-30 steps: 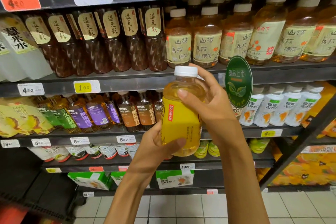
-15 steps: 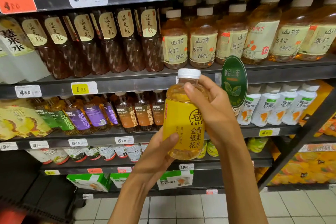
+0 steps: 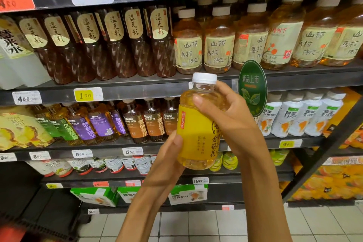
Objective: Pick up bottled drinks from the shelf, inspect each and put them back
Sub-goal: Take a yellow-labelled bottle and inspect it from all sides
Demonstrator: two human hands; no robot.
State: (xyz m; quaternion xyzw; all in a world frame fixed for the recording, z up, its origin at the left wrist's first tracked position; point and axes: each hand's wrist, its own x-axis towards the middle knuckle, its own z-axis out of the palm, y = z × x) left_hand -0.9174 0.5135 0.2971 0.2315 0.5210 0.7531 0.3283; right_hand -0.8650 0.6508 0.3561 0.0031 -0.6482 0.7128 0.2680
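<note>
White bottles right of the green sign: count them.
4 white bottles, one row right of the green sign: first, second, third, fourth from the sign. Others may be hidden behind.

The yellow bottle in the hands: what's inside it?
The yellow bottle shows clear golden liquid above and below its label, under a white cap. The label and right hand hide the middle.

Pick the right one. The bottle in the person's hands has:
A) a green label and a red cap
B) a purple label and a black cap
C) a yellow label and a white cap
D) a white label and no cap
C: the bottle, held by the left hand and right hand, shows a yellow label under a white cap.
</note>
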